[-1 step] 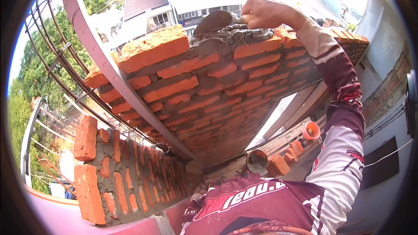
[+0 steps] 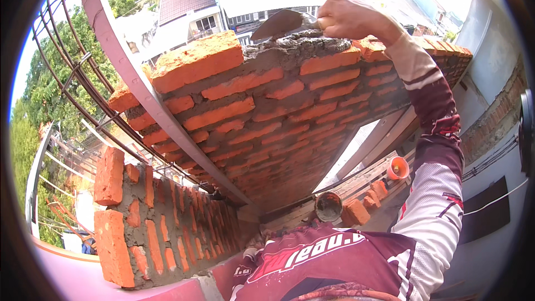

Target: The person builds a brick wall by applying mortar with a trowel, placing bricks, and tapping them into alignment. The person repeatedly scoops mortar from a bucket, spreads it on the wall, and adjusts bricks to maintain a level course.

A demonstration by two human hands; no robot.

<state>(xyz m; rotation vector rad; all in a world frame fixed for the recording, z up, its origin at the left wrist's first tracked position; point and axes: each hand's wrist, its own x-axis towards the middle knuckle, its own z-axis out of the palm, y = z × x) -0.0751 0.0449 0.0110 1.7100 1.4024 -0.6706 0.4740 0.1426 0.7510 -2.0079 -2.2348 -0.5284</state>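
Observation:
My right hand point(image 2: 348, 18) grips a trowel by its handle at the top of a red brick wall point(image 2: 290, 117). The dark blade point(image 2: 276, 23) is tilted just over a rough bed of grey mortar point(image 2: 298, 44); whether it touches the mortar is unclear. Left of that bed lies an orange brick point(image 2: 195, 58) on the wall's top course. My left hand is out of sight, with only part of that arm's sleeve showing beside my torso.
Steel rebar point(image 2: 78, 69) and a pink post point(image 2: 117, 44) rise at left, near a shorter brick wall point(image 2: 125, 245). Below are planks, a mortar bucket point(image 2: 329, 206), an orange bucket point(image 2: 398, 167) and several loose bricks point(image 2: 356, 212). Houses and trees stand beyond; a grey wall is at right.
My right hand and the trowel have moved slightly to the right, and the blade sits a little higher above the mortar.

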